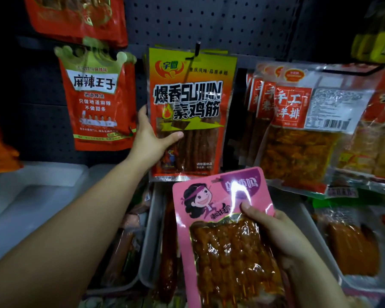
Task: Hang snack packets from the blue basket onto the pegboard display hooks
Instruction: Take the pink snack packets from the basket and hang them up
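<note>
Right hand (278, 232): nearest, fingers curled round the right edge of a pink snack packet (225, 236), held upright over the grey trays (147, 241) below the pegboard (209, 21). Left hand (151, 138): thumb and fingers pinching the left edge of an orange-and-yellow packet (190, 112) hanging on a hook (197, 48) at pegboard centre. Red packet (98, 101) hangs left; clear packets (298, 130) hang right.

Two hands: the left hand (150, 138) and the right hand (273, 227). One pink packet (220, 210). One hook (197, 48) carrying yellow-orange packets (187, 107), their number unclear. One crown-topped red packet (98, 101).
</note>
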